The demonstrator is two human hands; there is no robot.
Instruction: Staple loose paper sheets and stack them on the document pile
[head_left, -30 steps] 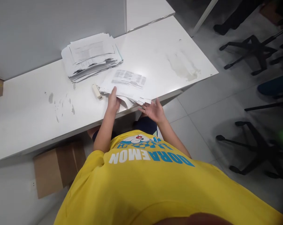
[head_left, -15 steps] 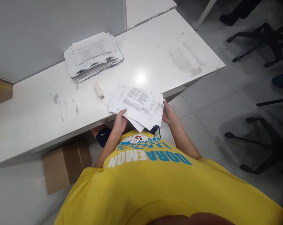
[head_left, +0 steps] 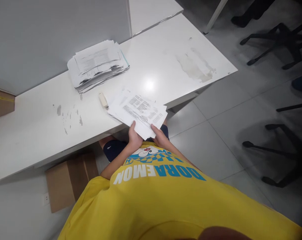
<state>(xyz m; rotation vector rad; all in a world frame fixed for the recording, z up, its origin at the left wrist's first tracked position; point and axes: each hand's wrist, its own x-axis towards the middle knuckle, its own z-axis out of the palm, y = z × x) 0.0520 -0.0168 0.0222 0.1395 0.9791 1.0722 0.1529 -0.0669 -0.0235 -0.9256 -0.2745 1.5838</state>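
Observation:
Both my hands grip a sheaf of printed papers (head_left: 138,111) by its near edge, at the front edge of the white table (head_left: 36,133). My left hand (head_left: 134,137) pinches the sheaf's lower left corner with the thumb on top. Just beside it, my right hand (head_left: 159,136) is closed on the lower right corner. The sheaf's far part lies over the tabletop. A small cream stapler (head_left: 103,100) rests on the table right by the sheaf's left edge.
A thick, untidy stack of papers (head_left: 97,65) sits at the back of the table against a grey partition (head_left: 53,30). Cardboard boxes (head_left: 68,178) stand under the table. Black chair bases (head_left: 278,40) stand on the tiled floor at the right.
The sheaf was lying on the table under my left hand; both hands took hold of it and drew it to the table's front edge. My right hand slid from its right side to the near edge.

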